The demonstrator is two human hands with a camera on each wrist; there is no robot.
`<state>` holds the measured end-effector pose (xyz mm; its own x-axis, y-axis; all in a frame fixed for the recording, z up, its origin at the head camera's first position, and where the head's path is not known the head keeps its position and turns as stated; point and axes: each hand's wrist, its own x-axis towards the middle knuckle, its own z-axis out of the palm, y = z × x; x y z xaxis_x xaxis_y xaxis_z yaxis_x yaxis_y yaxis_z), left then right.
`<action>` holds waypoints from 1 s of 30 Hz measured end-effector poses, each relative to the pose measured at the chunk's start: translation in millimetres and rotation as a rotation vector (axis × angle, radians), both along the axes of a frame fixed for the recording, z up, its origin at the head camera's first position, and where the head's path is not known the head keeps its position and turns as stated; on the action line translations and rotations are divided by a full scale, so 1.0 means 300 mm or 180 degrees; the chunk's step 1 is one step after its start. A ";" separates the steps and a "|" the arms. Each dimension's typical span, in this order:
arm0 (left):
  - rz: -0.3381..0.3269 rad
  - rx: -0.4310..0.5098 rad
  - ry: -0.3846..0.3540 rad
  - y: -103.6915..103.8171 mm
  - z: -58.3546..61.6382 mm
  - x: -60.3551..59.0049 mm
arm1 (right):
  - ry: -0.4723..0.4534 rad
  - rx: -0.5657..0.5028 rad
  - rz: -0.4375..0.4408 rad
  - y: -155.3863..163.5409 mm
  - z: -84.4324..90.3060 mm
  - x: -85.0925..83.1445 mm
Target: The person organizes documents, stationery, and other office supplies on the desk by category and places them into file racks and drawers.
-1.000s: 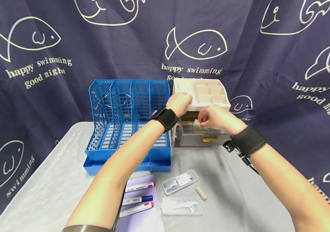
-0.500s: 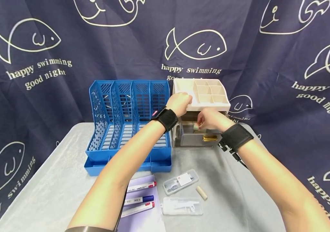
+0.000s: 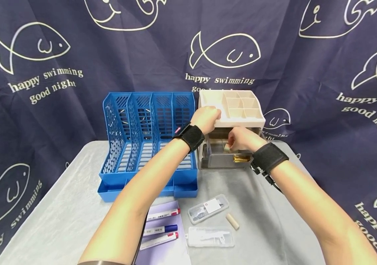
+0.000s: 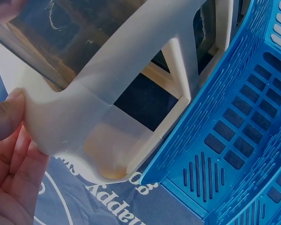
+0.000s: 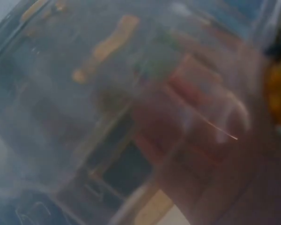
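Observation:
A white desk organizer (image 3: pixel 239 124) with a see-through drawer stands at the back right of the table. My left hand (image 3: pixel 205 118) grips its top front edge; in the left wrist view the thumb (image 4: pixel 7 115) lies over that edge, fingers below. The clear drawer (image 3: pixel 223 161) is pulled out, its gold handle (image 3: pixel 241 158) facing front. Down inside the drawer, my right hand (image 3: pixel 243 138) pinches a small pale-green and beige block (image 3: pixel 226 148). The right wrist view looks blurrily through the drawer's plastic at the right hand's fingers (image 5: pixel 196 91) and a green patch.
A blue file rack (image 3: pixel 148 176) stands directly left of the organizer. Nearer lie a clear case with a white label (image 3: pixel 212 206), a clear case with a white item (image 3: pixel 210 237), a beige stick (image 3: pixel 232 221), and several markers (image 3: pixel 162 230) on a purple folder (image 3: pixel 172 254).
My right hand has lowered into the drawer with the small block, its wrist shifting left and down. My left hand keeps its grip on the organizer.

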<state>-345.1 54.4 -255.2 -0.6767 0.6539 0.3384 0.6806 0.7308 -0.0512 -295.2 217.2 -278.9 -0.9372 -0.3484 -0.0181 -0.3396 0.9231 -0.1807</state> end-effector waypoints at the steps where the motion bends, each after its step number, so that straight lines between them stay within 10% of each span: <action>1: -0.0001 -0.0004 -0.0016 0.000 -0.001 0.001 | -0.0016 -0.0010 -0.0006 0.001 -0.002 0.001; 16: 0.0018 0.0003 0.0006 -0.002 -0.004 -0.004 | 0.0174 -0.0401 0.0123 0.039 0.064 0.043; 30: 0.0017 0.0057 0.0082 0.002 -0.005 0.003 | 0.0324 -0.0711 0.0348 0.011 0.151 0.201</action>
<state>-344.3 55.0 -256.7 -0.6710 0.6441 0.3672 0.6754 0.7353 -0.0556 -234.9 220.4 -233.7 -0.8868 -0.4324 0.1628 -0.4619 0.8210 -0.3356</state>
